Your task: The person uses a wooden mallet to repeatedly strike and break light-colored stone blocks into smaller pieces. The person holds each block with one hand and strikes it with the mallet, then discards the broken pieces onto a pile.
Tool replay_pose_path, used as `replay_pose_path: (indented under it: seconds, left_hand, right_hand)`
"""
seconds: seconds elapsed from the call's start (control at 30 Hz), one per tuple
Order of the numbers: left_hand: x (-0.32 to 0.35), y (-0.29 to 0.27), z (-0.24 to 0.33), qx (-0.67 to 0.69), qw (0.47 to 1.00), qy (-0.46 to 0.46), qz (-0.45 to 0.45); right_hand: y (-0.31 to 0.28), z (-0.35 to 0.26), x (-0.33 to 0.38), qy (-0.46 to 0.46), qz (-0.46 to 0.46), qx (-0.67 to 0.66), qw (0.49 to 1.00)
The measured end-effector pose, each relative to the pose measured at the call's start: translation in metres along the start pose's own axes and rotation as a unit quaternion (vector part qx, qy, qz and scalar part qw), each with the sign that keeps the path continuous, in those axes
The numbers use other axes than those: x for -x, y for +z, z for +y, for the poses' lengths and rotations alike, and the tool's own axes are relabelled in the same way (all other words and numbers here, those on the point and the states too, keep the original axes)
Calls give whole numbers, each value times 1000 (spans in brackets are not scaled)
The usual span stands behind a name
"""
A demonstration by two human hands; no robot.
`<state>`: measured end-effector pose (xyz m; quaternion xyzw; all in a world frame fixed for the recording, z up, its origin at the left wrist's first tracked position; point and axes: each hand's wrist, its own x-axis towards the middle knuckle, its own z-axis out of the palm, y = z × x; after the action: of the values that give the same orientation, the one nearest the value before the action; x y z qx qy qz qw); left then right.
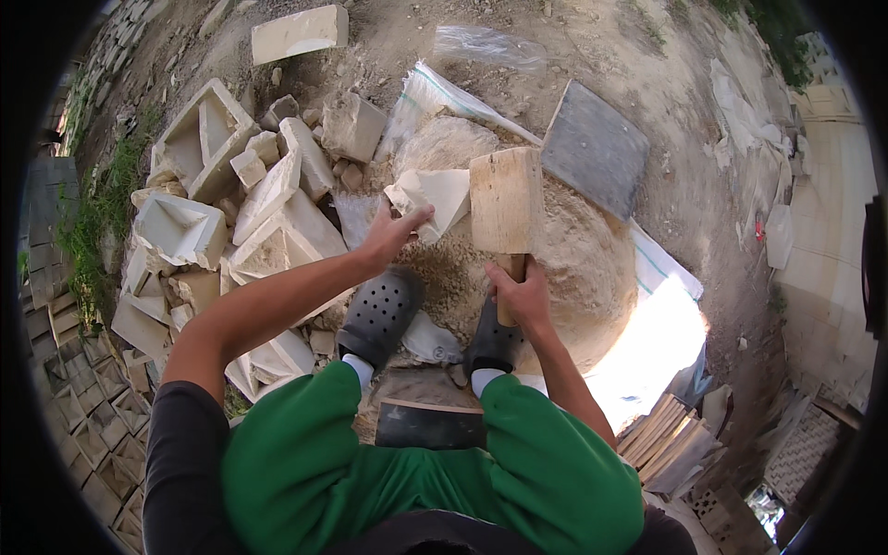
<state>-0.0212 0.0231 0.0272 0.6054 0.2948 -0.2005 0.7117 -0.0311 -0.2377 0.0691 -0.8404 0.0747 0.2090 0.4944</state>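
My left hand [393, 233] grips a pale, angular stone piece [437, 196] and holds it over a mound of sandy stone dust [573, 254]. My right hand [520, 294] is closed around the handle of a large wooden mallet [505, 199], whose block head stands just right of the stone piece, nearly touching it. Below the hands are my feet in dark perforated clogs [377, 314] with white socks, and my knees in green trousers. A dark flat slab [429, 425] lies between my legs.
A heap of broken pale stone blocks and hollowed pieces [231, 203] lies at the left. A grey square slab [595, 148] rests beyond the mound on a white woven sack [657, 268]. Wooden slats [668, 437] lie at lower right. Stacked tiles [79, 416] line the left edge.
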Motion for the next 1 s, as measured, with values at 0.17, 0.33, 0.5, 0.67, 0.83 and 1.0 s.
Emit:
replay_pose_path:
  seconds: [0.17,0.33,0.5,0.67,0.83,1.0]
  left_hand:
    - [3,1,-5,4,999,37,38]
    - [-2,-41,-8,-194,959,177,109]
    - [2,-76,-1,-264,914,294,93]
    - [8,-82,10,-390,794,450,119]
    - [2,-90,17,-462,722,509,78]
    - [-6,-95,7,-475,756,442,85]
  right_hand:
    - [-9,-2,4,113,-91,-208,967]
    - [-11,-14,-3,60,-30,-182,981]
    - [1,-16,-2,-31,45,-184,981]
    - [9,0,-5,-139,74,-66,985]
    - [13,-6,-7,-121,62,22,991]
    - [20,-6,-6,20,-15,10,1000]
